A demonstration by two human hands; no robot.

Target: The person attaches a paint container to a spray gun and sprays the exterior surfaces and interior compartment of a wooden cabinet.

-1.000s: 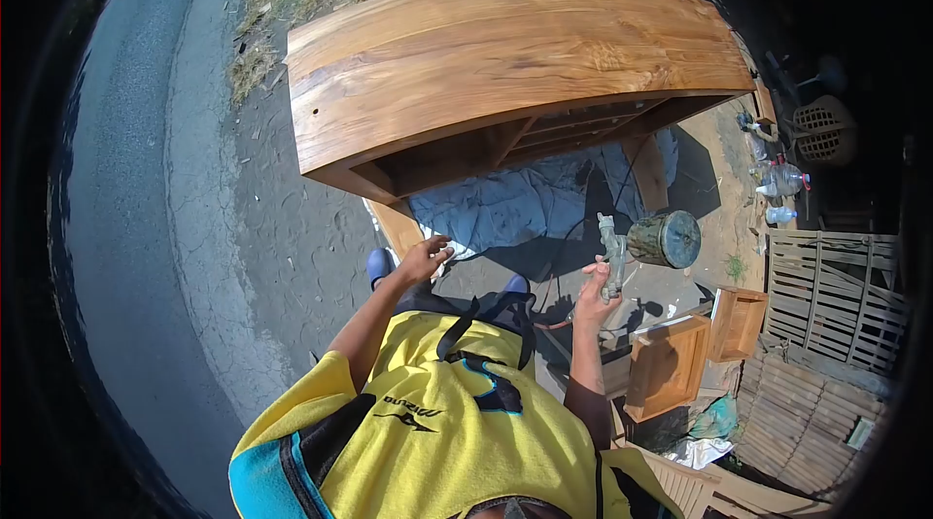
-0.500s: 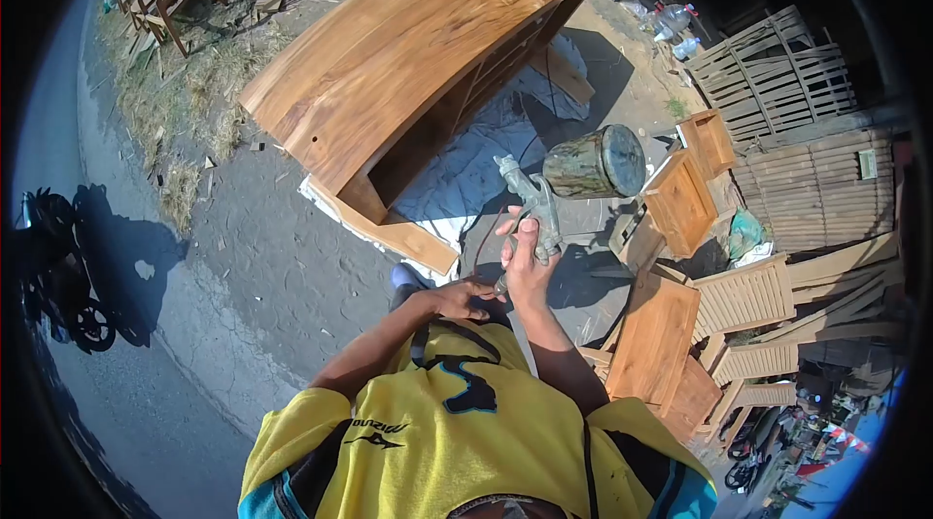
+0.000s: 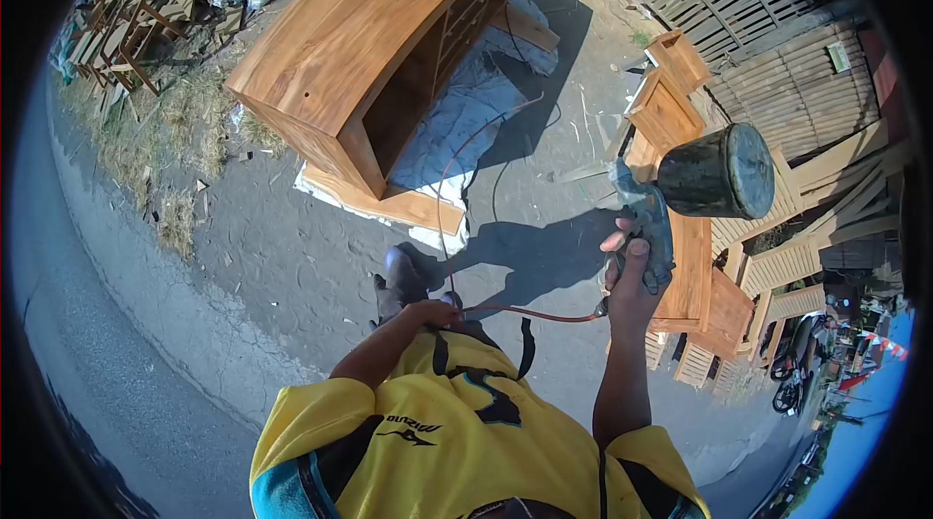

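My right hand (image 3: 634,271) is closed round the handle of a spray gun (image 3: 649,213), held out to the right. The gun's stained, cylindrical paint cup (image 3: 714,174) juts out to the right of it. A reddish air hose (image 3: 535,312) runs from the bottom of the handle across to my left hand (image 3: 435,313). In front of my waist, that hand is closed on the hose; its fingertips are partly hidden. Ahead and to the left, a wooden cabinet (image 3: 355,28) with open compartments lies over a white sheet (image 3: 452,140).
Loose drawers (image 3: 667,106) stand on the right, near louvred panels (image 3: 763,218) and slatted bamboo (image 3: 802,86). More hose (image 3: 496,121) trails over the sheet. A wooden board (image 3: 389,206) lies by the cabinet's near end. Scrap wood (image 3: 126,43) is piled far left, beside the road (image 3: 126,354).
My right hand has carried the spray gun to the right, away from my left hand. The hose now stretches between them. In view, the cabinet has shifted left and up.
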